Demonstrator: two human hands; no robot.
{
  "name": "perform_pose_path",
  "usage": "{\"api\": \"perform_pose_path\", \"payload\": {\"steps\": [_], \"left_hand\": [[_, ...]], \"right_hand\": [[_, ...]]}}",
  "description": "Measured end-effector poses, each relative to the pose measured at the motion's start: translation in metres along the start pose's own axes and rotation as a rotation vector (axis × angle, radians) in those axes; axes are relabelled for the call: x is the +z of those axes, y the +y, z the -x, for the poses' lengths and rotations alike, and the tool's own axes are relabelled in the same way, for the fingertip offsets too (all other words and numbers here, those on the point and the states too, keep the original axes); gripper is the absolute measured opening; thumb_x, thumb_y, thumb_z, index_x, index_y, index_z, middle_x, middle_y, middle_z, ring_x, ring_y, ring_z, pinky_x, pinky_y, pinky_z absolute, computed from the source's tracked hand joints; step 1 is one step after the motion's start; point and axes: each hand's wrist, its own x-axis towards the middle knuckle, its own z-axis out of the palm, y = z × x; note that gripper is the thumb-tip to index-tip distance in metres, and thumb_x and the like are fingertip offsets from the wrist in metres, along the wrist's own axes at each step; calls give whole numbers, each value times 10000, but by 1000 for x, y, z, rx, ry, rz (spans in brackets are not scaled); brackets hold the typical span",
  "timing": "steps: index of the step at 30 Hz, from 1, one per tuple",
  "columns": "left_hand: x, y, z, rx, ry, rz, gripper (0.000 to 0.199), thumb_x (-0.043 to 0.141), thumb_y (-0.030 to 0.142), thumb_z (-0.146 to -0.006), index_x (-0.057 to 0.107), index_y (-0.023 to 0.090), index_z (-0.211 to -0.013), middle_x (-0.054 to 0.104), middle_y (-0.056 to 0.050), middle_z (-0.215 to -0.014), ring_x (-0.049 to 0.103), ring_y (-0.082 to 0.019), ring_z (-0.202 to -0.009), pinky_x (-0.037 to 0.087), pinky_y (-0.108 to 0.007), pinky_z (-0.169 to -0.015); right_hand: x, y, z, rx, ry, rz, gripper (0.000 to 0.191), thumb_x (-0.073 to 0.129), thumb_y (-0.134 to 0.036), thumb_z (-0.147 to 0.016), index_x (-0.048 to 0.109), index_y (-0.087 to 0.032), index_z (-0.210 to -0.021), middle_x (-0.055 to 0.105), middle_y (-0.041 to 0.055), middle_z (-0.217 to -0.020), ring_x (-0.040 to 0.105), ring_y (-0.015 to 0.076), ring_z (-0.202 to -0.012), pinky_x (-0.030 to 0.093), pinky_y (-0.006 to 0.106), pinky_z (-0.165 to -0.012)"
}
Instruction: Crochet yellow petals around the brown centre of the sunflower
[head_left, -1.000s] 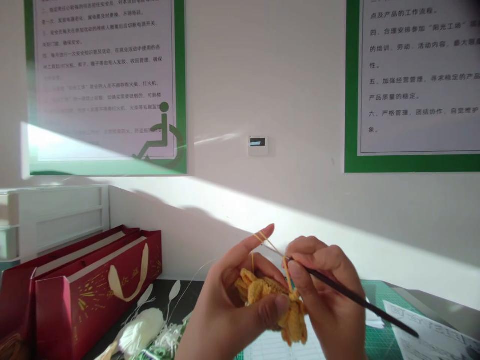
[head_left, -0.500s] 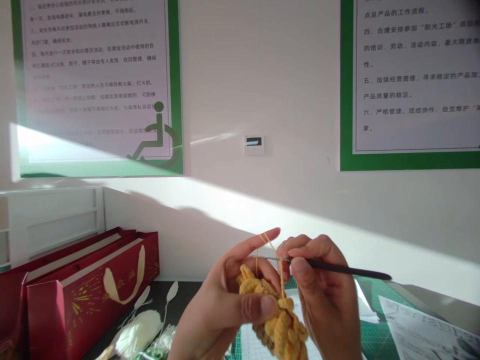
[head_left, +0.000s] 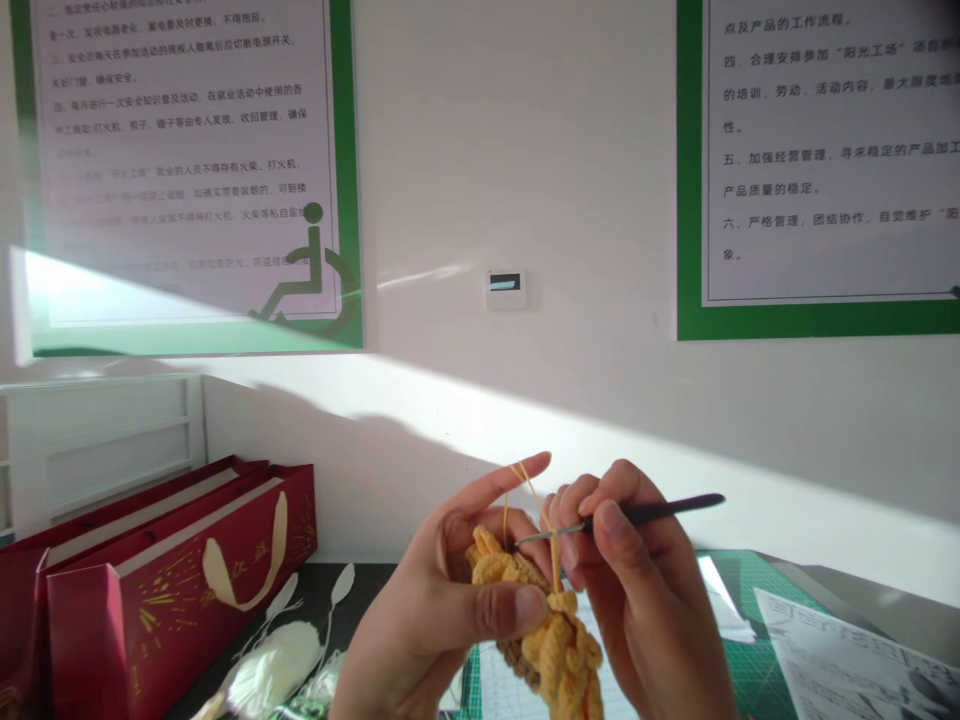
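A yellow crocheted piece [head_left: 566, 655] with a brownish underside is pinched between the thumb and fingers of my left hand [head_left: 442, 610]. My left index finger is stretched up, and yellow yarn [head_left: 534, 487] loops over it and runs down to the work. In my right hand [head_left: 637, 590] is a crochet hook [head_left: 671, 508], gripped by its dark handle between thumb and fingers. The hook's thin metal shaft points left, with its tip just above the crocheted piece and the yarn crossing it. Part of the piece is hidden behind my left thumb.
Red gift bags [head_left: 187, 590] with cream handles stand on the left. Beside them lie a ball of white yarn [head_left: 274, 665] and small white leaf-like pieces [head_left: 343, 583]. Under my hands is a green cutting mat [head_left: 757, 580] with printed sheets [head_left: 847, 660]. A wall stands behind.
The crochet hook has tilted, its handle end rising and its tip dropping toward the crocheted piece. Both hands have shifted slightly left in view.
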Motion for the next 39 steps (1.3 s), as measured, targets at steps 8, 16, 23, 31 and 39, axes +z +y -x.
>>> {"api": "perform_pose_path", "payload": {"steps": [8, 16, 23, 31, 39], "left_hand": [[10, 6, 7, 45, 39, 1, 777, 929, 123, -697, 656, 235, -1415, 737, -23, -819, 665, -143, -689, 541, -202, -610], [10, 2, 8, -7, 11, 93, 691, 947, 159, -673, 732, 202, -1328, 731, -35, -829, 667, -157, -734, 556, -220, -668], [-9, 0, -1, -40, -189, 202, 715, 919, 148, -667, 713, 131, -1352, 727, -44, -802, 644, -138, -714, 511, -219, -692], [-12, 3, 1, -27, -146, 202, 673, 929, 173, -625, 757, 73, -1268, 674, -26, -728, 600, -119, -636, 477, -202, -598], [14, 9, 11, 70, 172, -158, 708, 951, 198, -694, 710, 257, -1358, 713, -28, -837, 659, -178, -738, 554, -265, -646]], "right_hand": [[-4, -6, 1, -430, -10, 525, 221, 604, -92, -950, 662, -277, -1058, 679, 18, -857, 674, 172, -758, 565, 312, -608], [-6, -6, -5, -911, -29, 839, 324, 625, -64, -907, 709, -262, -1149, 730, 36, -836, 647, 192, -675, 537, 379, -568], [9, 2, -3, -474, 176, 258, 65, 603, -287, -1011, 634, -258, -961, 618, -21, -694, 563, 142, -599, 502, 317, -604], [6, -5, -7, 2, 74, -92, 266, 489, -342, -1046, 547, -231, -812, 450, -53, -609, 387, 97, -497, 371, 226, -488], [-1, 3, -4, -317, 22, 445, 139, 629, -138, -957, 591, -267, -923, 648, -10, -827, 629, 145, -724, 520, 281, -612]]}}
